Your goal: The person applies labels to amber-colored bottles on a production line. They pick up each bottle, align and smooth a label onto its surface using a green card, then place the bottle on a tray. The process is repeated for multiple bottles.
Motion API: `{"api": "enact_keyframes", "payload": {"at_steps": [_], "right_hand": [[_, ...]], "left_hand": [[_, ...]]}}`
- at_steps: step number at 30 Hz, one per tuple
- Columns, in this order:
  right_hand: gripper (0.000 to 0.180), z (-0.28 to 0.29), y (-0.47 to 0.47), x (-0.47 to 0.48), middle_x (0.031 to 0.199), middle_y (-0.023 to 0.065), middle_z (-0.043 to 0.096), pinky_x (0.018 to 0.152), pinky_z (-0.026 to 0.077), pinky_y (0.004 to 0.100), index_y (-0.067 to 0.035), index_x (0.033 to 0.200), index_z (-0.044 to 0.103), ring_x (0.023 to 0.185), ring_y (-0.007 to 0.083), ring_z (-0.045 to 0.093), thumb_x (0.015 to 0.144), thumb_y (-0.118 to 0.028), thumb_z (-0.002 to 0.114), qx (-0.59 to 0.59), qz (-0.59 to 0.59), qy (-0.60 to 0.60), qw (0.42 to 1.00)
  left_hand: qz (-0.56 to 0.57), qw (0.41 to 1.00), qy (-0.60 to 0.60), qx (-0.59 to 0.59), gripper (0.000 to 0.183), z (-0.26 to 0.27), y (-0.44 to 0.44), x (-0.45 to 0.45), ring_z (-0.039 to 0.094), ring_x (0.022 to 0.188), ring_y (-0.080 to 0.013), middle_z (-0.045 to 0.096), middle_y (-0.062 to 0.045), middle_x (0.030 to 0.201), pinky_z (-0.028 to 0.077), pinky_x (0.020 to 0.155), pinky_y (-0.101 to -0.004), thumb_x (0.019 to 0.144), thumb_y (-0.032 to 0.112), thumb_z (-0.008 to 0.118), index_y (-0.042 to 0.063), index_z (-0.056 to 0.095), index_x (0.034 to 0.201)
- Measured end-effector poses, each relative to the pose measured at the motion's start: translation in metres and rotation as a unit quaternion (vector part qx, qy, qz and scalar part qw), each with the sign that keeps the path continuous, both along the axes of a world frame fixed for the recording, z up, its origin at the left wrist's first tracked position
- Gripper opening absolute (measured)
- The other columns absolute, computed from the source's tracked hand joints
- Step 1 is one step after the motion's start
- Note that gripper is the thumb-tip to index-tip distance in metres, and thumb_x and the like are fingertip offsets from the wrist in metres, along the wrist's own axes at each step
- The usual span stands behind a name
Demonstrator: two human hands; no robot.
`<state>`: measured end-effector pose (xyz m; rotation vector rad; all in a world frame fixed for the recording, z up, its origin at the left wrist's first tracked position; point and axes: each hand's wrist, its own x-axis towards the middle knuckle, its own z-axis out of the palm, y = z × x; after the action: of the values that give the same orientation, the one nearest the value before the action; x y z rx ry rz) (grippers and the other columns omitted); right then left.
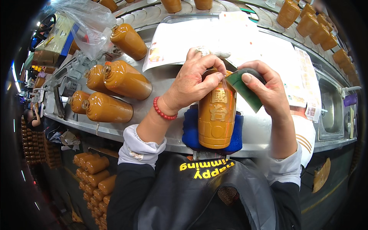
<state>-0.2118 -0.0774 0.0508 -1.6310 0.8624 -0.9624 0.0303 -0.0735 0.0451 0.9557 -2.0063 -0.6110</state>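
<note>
A glossy amber-brown bottle (215, 126) with raised gold characters on its front lies tilted on a blue cloth pad (190, 126) before me. At its shoulder, my left hand (195, 77) has thumb and index fingertips close together. Whether they pinch a thin clear film there is too small to tell. My right hand (268, 86) grips a dark green flat scraper (244, 87) between thumb and fingers. One corner of that scraper is beside the bottle's upper right side, near my left fingertips. My hands hide the bottle's neck.
Several brown bottles (126, 82) stand left on the metal workbench (161, 115). White printed sheets (189, 37) cover its back, before a conveyor (138, 18) carrying bottles. A steel sink (332, 115) is at right. Stacked bottles (96, 165) stand below left. A clear plastic bag (92, 26) hangs at upper left.
</note>
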Motion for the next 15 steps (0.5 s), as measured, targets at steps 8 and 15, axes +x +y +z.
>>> {"api": "enact_keyframes", "payload": {"at_steps": [8, 15], "right_hand": [[0.015, 0.02, 0.007, 0.009, 0.129, 0.0192, 0.062, 0.082, 0.055, 0.0297, 0.001, 0.106, 0.066, 0.104, 0.0233, 0.066, 0.094, 0.001, 0.057, -0.167, -0.018, 0.086, 0.982], [0.007, 0.018, 0.01, 0.029, 0.124, 0.0175, 0.063, 0.087, 0.053, 0.0334, 0.0, 0.09, 0.064, 0.106, 0.0247, 0.065, 0.087, -0.001, 0.069, -0.254, -0.026, 0.141, 0.956]], "left_hand": [[-0.008, 0.987, -0.056, -0.149, 0.005, 0.018, 0.006, -0.003, 0.052, 0.076, -0.0241, 0.061, -0.005, 0.075, 0.035, 0.095, -0.0394, 0.085, 0.012, 0.062, 0.01, 0.065, 0.089], [0.032, 0.993, -0.001, -0.11, 0.01, 0.02, 0.014, -0.005, 0.052, 0.079, -0.0223, 0.062, -0.005, 0.081, 0.035, 0.093, -0.038, 0.092, 0.015, 0.059, 0.009, 0.066, 0.093]]}}
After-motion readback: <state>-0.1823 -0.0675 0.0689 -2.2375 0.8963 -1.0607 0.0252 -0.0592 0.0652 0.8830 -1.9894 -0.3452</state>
